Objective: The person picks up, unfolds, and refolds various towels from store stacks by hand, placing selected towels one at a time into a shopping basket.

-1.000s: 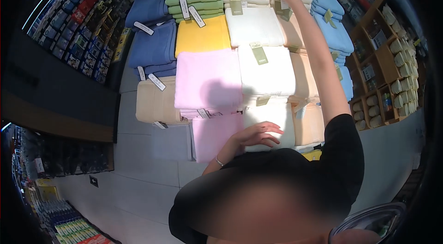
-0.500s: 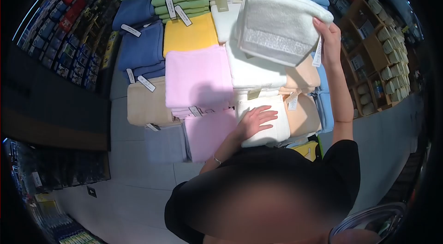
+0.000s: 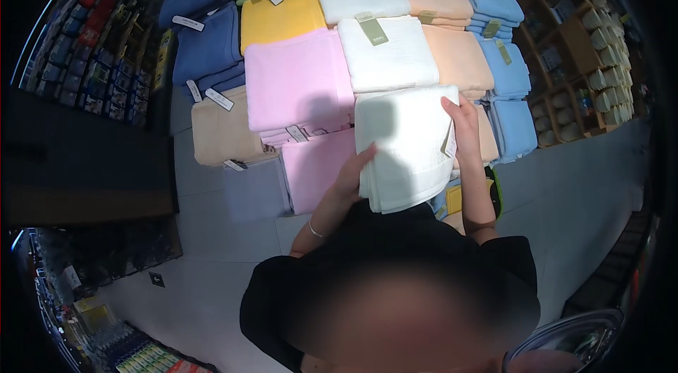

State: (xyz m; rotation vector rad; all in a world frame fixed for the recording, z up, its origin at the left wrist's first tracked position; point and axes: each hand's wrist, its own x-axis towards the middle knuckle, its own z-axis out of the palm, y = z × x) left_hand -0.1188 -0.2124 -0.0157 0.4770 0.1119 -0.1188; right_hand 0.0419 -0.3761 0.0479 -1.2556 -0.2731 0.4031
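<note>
A folded white towel (image 3: 408, 151) is between my hands at the near edge of the display. My right hand (image 3: 463, 121) grips its upper right edge, close to a small white tag (image 3: 450, 140). At the left edge, my left hand (image 3: 355, 174) is closed on the towel, its lower fingers partly hidden. Just beyond lies a white towel stack (image 3: 388, 62) with a green-beige label (image 3: 372, 28) on top. Left of my left hand are a low pink towel (image 3: 314, 172) and a taller pink stack (image 3: 296, 83). Peach towels (image 3: 462, 62) lie past my right hand.
Blue stacks (image 3: 512, 129) border the display on the right, with navy towels (image 3: 206, 45), beige towels (image 3: 226, 133) and a grey towel (image 3: 256, 189) on the left. Wooden shelves (image 3: 568, 101) stand at right, a dark cabinet (image 3: 85, 154) at left. Grey floor tiles (image 3: 212, 246) surround the display.
My right hand has brought the raised white towel down and toward me. My left hand, flat on the near white stack before, now holds that towel's left edge. The view has shifted.
</note>
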